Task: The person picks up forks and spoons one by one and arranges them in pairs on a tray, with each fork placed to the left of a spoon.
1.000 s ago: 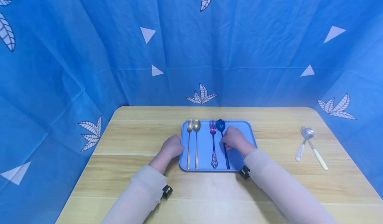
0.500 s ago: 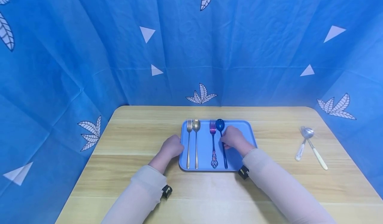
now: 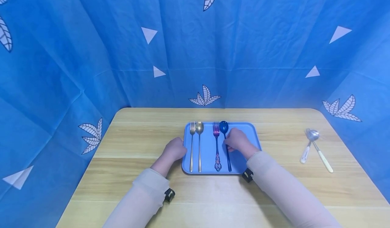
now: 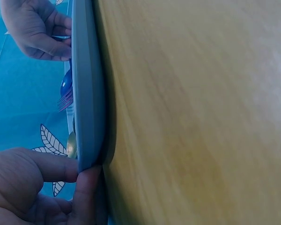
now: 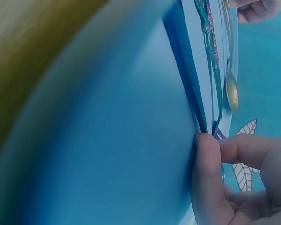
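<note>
A blue tray lies on the table with cutlery side by side on it. From the left come a gold fork, a gold spoon, a purple fork with an ornate handle, and a dark blue spoon. My right hand pinches the blue spoon's handle between thumb and finger; the right wrist view shows this grip close up. At the tray's left edge my left hand grips the rim, as the left wrist view shows.
On the table's right side a silver fork with a pale handle and a silver spoon lie crossed. A blue patterned curtain hangs behind and beside the wooden table.
Over the last second the blue spoon has shifted slightly left, its handle end closer to the purple fork. My right hand moved a little left with it. The left hand stays at the rim.
</note>
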A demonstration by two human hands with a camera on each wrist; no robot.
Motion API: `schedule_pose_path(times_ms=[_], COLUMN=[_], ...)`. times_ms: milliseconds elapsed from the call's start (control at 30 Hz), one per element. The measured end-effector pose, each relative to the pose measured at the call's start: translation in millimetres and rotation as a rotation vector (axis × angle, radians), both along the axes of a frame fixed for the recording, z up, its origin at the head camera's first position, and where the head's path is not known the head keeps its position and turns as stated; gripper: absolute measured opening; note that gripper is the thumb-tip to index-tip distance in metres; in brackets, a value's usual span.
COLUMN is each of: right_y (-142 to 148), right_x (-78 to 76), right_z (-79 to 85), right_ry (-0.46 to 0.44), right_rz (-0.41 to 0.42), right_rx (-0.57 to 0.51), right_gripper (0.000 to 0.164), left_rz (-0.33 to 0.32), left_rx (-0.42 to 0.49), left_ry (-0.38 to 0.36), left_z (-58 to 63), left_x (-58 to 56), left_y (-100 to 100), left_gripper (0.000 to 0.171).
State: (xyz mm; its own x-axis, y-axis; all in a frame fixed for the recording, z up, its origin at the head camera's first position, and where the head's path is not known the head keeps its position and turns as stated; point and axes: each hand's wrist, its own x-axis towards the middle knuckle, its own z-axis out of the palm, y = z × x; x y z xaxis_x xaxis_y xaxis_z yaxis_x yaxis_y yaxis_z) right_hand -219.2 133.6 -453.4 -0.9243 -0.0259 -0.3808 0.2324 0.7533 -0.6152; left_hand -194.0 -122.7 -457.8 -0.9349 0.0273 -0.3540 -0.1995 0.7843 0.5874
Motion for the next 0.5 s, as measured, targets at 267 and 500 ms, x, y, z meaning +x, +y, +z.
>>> schedule_pose_path(times_ms=[267,500], right_y=[0.4,5.6], right_x=[2.2,5.6], right_z=[4.1,9.9], right_ry=[-0.007,0.002], right_rz=[-0.013,0.007], right_rx=[-0.007,-0.016], right_gripper=[0.01,0.014], left_rz=[-0.005,-0.004], left_rx=[0.003,-0.001], left_ry=[0.011,0.009], left_z=[-0.9,-0.6], left_x=[0.5,0.4], left_y=[-0.6,-0.5], left_gripper=[0.015,0.016])
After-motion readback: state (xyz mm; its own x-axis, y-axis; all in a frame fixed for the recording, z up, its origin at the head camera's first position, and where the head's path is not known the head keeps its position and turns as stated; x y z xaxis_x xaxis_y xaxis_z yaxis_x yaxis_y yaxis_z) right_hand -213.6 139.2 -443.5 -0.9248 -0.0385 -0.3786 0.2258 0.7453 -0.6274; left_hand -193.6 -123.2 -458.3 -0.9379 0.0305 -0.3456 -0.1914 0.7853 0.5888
